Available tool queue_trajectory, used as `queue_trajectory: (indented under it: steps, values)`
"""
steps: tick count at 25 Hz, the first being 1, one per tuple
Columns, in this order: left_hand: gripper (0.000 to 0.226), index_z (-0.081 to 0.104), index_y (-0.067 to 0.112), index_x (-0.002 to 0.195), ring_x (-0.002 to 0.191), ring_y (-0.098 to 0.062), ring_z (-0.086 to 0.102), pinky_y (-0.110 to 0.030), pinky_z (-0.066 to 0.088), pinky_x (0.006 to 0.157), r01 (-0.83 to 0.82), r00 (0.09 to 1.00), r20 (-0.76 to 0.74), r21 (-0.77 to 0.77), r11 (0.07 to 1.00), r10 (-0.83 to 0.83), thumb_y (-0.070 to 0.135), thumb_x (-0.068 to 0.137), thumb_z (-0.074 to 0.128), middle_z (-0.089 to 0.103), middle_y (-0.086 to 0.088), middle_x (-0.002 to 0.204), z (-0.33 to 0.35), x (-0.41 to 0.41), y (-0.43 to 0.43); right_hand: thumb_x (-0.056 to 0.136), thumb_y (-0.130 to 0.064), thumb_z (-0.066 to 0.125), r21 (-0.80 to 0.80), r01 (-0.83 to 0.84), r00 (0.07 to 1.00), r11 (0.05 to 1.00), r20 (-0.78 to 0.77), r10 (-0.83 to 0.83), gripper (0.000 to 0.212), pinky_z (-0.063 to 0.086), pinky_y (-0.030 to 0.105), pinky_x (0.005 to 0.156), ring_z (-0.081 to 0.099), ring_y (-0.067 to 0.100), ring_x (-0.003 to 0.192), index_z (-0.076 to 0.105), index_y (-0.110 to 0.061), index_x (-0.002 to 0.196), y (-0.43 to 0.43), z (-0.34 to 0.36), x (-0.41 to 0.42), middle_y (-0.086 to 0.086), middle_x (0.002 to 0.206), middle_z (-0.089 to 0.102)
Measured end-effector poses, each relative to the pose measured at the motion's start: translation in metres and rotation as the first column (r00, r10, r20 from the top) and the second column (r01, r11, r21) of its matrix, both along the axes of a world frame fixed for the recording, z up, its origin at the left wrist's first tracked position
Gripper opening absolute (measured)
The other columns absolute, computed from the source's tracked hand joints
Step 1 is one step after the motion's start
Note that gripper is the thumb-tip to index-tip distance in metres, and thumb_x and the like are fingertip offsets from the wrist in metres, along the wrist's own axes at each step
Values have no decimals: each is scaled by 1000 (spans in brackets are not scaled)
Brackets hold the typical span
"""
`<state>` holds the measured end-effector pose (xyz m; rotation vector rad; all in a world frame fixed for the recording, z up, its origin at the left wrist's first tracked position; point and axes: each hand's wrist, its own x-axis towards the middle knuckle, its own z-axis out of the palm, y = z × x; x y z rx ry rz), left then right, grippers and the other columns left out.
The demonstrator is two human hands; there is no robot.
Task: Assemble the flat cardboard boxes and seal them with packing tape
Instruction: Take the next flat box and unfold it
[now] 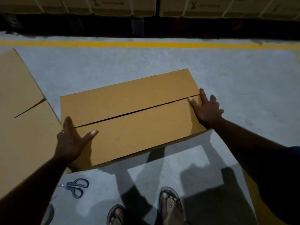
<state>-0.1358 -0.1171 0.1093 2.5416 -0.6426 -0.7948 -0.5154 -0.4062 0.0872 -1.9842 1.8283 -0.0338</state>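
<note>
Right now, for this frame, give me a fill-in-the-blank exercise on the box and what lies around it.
1. The left hand and right hand press on opposite ends of the cardboard ____.
2. The open seam across its top carries no ____.
3. On the floor beside the left forearm lies a pair of ____.
4. The line painted across the floor is ____.
Missing words: box; tape; scissors; yellow.

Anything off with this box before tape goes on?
Yes: the seam between the top flaps of the box gapes, widest near its middle, though the left hand and right hand press its ends. Scissors lie on the floor near the feet.
</note>
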Motion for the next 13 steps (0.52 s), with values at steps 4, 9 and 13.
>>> queue_trajectory:
  steps: [4, 9, 13]
  values:
    - [125, 1, 27, 158, 130, -53, 44, -63, 44, 101, 47, 997, 60, 84, 995, -52, 73, 66, 71, 35, -30, 152, 3, -1, -13, 92, -68, 51, 49, 30, 952, 998, 303, -43, 71, 47, 40, 93, 60, 35, 116, 29, -39, 152, 0, 14, -10, 8, 134, 62]
    - [120, 10, 36, 154, 112, -57, 56, -66, 52, 84, 158, 984, 62, 146, 977, -168, 83, 62, 70, 50, -31, 139, -20, -21, -55, 89, -70, 54, 80, 117, 943, 990, 304, -136, 74, 46, 40, 99, 56, 33, 124, 35, -34, 151, -22, 28, -68, 6, 141, 57]
    - [114, 12, 28, 151, 107, -55, 57, -61, 55, 81, 292, 956, 11, 81, 953, -294, 77, 66, 70, 52, -32, 133, 7, -109, -122, 88, -67, 60, 208, 197, 965, 958, 132, -227, 85, 43, 43, 103, 49, 37, 131, 34, -16, 151, -77, 51, -152, 15, 147, 48]
